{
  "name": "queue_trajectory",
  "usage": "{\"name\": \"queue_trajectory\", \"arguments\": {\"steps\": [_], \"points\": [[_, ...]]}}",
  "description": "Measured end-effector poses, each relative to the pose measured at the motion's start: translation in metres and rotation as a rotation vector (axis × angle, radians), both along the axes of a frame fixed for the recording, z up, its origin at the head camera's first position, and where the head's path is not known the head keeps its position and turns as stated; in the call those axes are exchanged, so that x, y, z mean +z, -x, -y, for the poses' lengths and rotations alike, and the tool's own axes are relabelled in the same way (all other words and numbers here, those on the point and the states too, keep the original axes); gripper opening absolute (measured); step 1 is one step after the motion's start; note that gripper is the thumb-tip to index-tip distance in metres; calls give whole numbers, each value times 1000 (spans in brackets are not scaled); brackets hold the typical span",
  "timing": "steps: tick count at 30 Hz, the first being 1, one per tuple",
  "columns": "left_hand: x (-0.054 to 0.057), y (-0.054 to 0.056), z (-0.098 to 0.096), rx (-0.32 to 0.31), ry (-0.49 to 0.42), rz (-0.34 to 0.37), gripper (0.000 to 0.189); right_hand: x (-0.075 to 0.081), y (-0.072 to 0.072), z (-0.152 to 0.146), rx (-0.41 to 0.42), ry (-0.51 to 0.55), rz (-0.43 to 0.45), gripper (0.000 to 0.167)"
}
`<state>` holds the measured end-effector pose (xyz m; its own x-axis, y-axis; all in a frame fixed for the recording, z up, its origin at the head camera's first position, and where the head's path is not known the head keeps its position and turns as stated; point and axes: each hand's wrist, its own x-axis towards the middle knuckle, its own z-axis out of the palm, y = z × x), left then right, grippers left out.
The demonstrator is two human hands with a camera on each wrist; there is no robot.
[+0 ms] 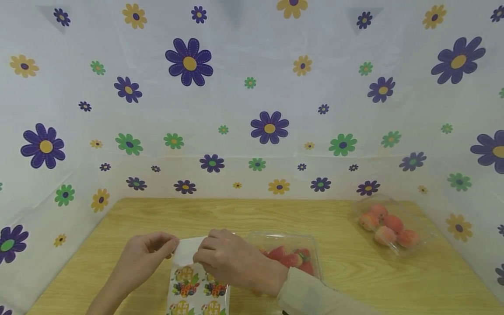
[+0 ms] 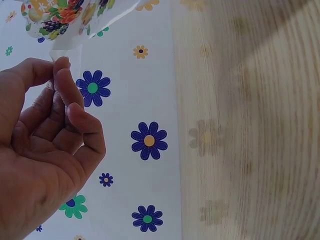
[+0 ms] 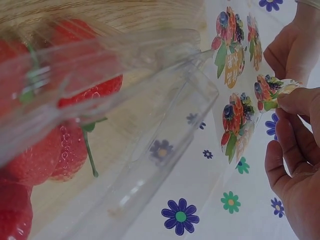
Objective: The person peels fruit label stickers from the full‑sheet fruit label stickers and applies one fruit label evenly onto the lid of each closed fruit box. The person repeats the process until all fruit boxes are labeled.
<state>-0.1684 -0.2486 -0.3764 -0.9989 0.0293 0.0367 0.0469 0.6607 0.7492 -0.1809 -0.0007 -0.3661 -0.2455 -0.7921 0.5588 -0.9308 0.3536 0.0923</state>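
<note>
A white sheet of fruit-print stickers [image 1: 187, 258] is held up over the near part of the table. My left hand [image 1: 138, 256] pinches its top left corner between thumb and fingertips, as the left wrist view also shows. At the sheet's upper right, my right hand [image 1: 240, 262] pinches a fruit-print sticker [image 3: 269, 91] by its edge; the sticker stands partly lifted off the sheet. Right beside the sheet sits a clear plastic box [image 1: 275, 236] with strawberries [image 1: 291, 260] in it, partly hidden behind the right hand and sleeve.
Another clear plastic box [image 1: 425, 227] with several peach-like fruits [image 1: 393, 223] stands at the back right of the wooden table [image 1: 189, 214]. A white flower-print sheet [image 1: 236, 105] closes off the back and both sides.
</note>
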Motion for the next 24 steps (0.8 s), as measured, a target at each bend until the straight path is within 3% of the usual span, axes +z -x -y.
{"name": "queue_trajectory", "arguments": {"steps": [24], "points": [[-1,1,1,8,-10,14,31,2,-1,-2,10,-11,42,9]]}}
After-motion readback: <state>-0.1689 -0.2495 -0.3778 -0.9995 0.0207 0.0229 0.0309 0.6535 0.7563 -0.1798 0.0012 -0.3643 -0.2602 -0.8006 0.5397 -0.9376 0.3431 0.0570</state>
